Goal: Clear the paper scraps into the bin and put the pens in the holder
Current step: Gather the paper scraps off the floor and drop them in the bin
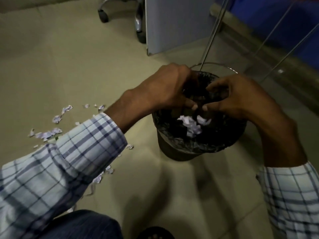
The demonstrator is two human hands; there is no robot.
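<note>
- Left paper scraps [50, 134] strewn across the floor [69, 66]: featherlight, limp, likely best gathered in pinched bunches.
- Held left hand [169, 87] over the bin [174, 152], fingers curled under; contents impossible to tell.
- Kept right hand [236, 95] alongside, loosely curled, seemingly empty, above crumpled scraps [193, 125] inside.

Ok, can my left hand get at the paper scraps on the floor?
Probably yes: the left hand is over the bin, and the floor scraps lie uncovered just beside that arm.
</note>
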